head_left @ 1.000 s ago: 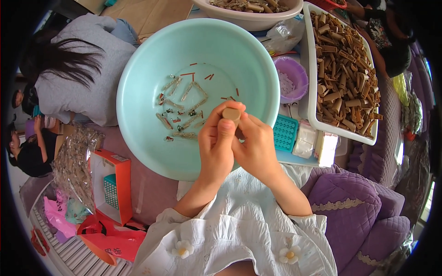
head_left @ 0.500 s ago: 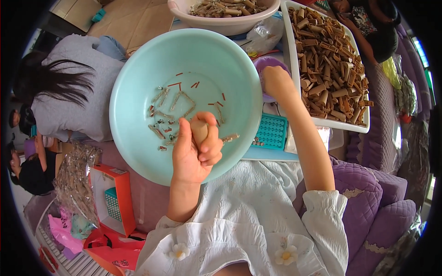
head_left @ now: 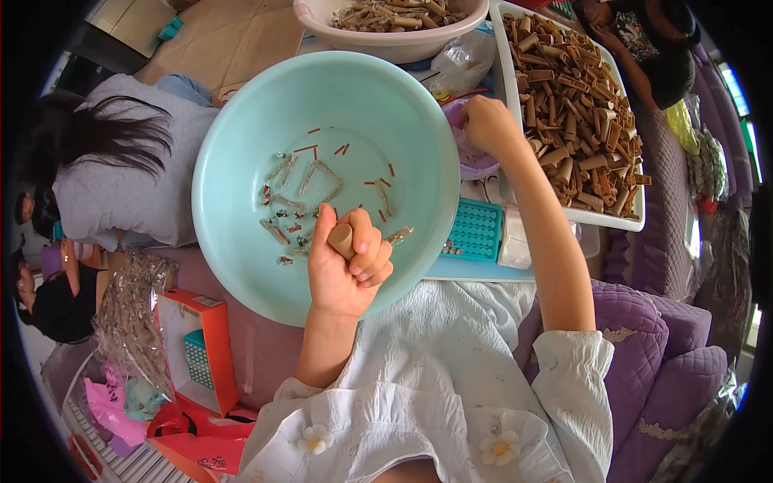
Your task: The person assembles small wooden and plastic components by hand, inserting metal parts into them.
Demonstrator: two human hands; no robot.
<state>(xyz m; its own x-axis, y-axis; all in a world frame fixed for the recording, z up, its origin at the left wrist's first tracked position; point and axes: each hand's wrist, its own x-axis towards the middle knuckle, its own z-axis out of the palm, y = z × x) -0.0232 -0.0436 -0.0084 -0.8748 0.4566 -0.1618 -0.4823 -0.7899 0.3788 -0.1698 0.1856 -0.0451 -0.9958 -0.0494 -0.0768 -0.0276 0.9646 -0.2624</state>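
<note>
Left hand (head_left: 348,270) gripped tan tube (head_left: 341,238) over near rim of teal basin (head_left: 241,129); right hand (head_left: 488,125) reached into purple bowl (head_left: 475,163) far right, grip hidden.

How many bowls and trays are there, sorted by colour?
Teal bowl: 1, under the left hand, which grips a tan tube
White bowl: 1
Purple bowl: 1, with the right hand in it
White tray: 1, full of tan tubes
Teal gridded tray: 1
Total: 5
</note>
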